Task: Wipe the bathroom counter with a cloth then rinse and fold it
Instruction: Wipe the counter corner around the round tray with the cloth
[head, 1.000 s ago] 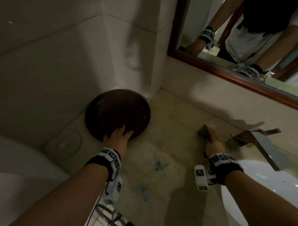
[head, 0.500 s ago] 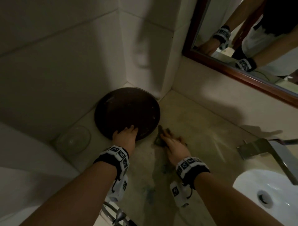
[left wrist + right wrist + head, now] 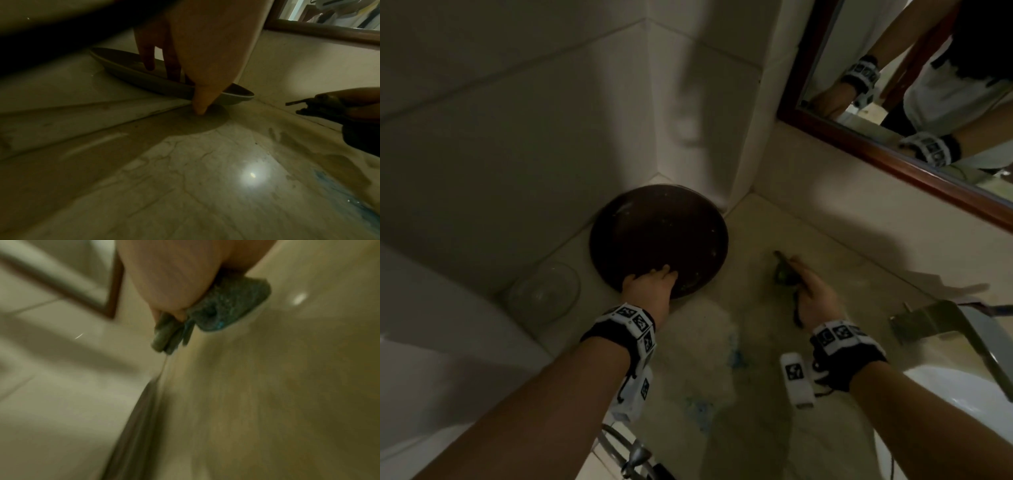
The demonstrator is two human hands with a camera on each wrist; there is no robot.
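A dark round plate (image 3: 657,236) sits in the corner of the beige marble counter (image 3: 756,411). My left hand (image 3: 654,284) grips its near rim, fingers on top and thumb underneath. In the left wrist view the plate (image 3: 127,68) is tilted, with its near edge lifted off the counter by the left hand (image 3: 205,56). My right hand (image 3: 808,291) holds a bunched dark green cloth (image 3: 782,274) against the counter, right of the plate. The right wrist view is blurred and shows the cloth (image 3: 230,309) with blue flecks under my fingers (image 3: 174,280).
Blue smears (image 3: 738,356) mark the counter between my arms. A clear glass bowl (image 3: 544,294) stands left of the plate. A flat metal faucet (image 3: 955,329) and a white sink (image 3: 962,418) lie to the right. A wood-framed mirror (image 3: 893,147) hangs above the back wall.
My right hand swept the cloth left from near the faucet to the plate's edge, then back right to mid-counter. My left hand has kept its hold on the plate rim.
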